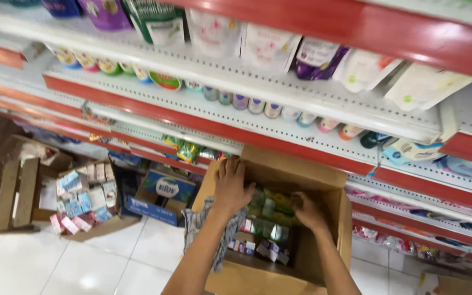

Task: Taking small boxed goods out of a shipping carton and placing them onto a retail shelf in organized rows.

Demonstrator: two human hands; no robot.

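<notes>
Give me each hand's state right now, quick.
Left hand: open, fingers on the cardboard box edge.
Right hand: among the small green boxes; grip cannot be told.

matt cardboard box (279, 169), glossy floor tiles (72, 267)

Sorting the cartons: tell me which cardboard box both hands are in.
The tall brown carton against the shelf: left hand and right hand reach inside, unlike the floor boxes further left.

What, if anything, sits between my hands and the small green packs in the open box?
Nothing visible. Both the left hand and right hand are already inside the box, right at the green packs.
</notes>
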